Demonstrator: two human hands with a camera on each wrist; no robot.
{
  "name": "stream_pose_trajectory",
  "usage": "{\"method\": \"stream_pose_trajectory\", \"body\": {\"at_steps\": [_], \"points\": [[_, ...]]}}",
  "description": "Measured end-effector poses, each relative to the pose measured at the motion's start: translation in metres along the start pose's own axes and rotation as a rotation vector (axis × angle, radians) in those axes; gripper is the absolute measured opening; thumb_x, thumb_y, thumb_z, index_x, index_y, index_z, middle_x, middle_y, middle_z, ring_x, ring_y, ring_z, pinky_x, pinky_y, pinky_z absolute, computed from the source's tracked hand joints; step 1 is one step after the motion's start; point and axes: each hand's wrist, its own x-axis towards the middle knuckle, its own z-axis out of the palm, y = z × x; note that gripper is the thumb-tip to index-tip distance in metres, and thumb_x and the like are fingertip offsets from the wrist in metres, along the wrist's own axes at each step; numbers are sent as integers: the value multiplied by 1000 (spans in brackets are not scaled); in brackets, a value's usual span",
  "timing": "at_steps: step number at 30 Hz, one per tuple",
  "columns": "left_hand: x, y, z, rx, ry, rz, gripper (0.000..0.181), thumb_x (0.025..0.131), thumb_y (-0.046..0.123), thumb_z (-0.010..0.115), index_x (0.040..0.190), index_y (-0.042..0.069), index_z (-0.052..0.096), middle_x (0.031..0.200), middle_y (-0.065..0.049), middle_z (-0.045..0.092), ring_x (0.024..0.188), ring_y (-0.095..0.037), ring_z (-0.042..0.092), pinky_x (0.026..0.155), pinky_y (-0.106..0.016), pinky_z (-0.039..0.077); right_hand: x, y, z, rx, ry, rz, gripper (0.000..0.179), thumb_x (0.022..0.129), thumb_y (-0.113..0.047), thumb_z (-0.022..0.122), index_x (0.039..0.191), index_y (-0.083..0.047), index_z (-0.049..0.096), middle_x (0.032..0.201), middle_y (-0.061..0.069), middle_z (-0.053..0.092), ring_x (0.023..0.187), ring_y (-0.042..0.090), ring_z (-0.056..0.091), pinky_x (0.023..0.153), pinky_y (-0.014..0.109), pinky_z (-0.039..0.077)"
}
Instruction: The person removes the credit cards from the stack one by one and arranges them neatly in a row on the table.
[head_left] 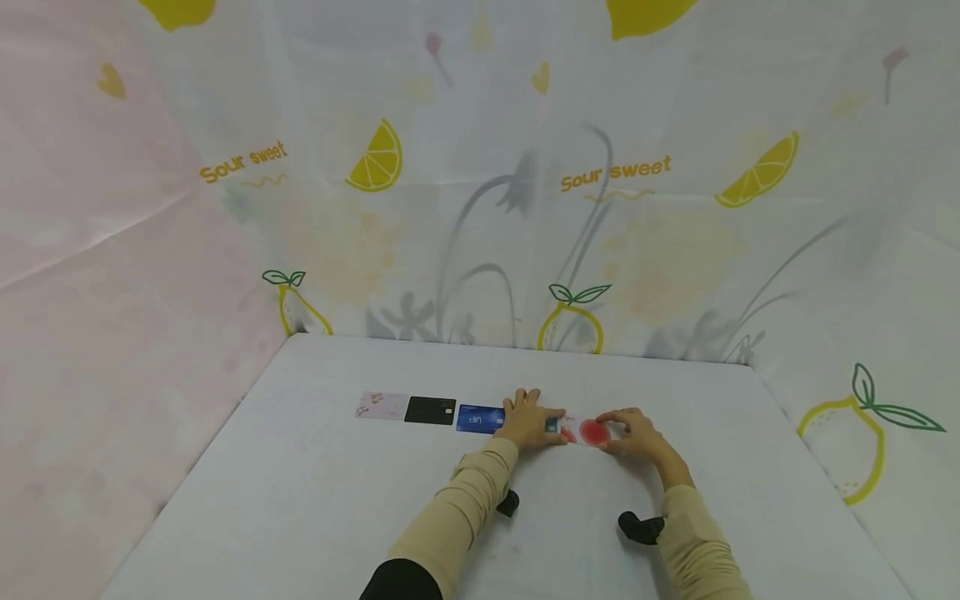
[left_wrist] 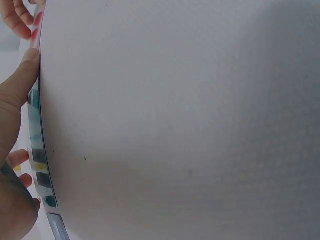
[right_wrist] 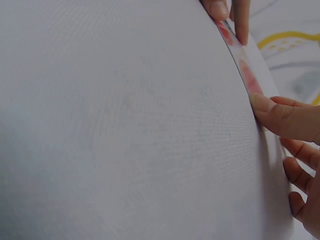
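Several cards lie in a row on the white table. At its right end is a pale card with a red circle (head_left: 595,432), pinched by my right hand (head_left: 637,436) between thumb and forefinger at its near and far edges. My left hand (head_left: 527,423) lies over a teal patterned card (left_wrist: 36,127), mostly covered in the head view. Its straight thumb (left_wrist: 27,75) touches the near edge, around where the teal and red-circle cards meet. The other left fingers are spread. Left of that hand is a blue VIP card (head_left: 478,418).
Farther left in the row lie a black card (head_left: 430,410) and a pink floral card (head_left: 382,406). The white table (head_left: 300,517) runs back to a lemon-printed cloth backdrop (head_left: 480,250). Dark camera mounts (head_left: 641,528) stick out at the wrists.
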Motion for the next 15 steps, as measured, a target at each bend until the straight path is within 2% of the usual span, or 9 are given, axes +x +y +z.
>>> {"method": "stream_pose_trajectory", "body": {"at_steps": [15], "points": [[-3, -3, 2, 43, 9, 15, 55, 80, 59, 62, 131, 38, 55, 137, -10, 41, 119, -29, 34, 89, -47, 29, -2, -3, -3, 21, -36, 32, 41, 78, -12, 74, 116, -3, 62, 123, 30, 44, 107, 48, 47, 86, 64, 40]]}}
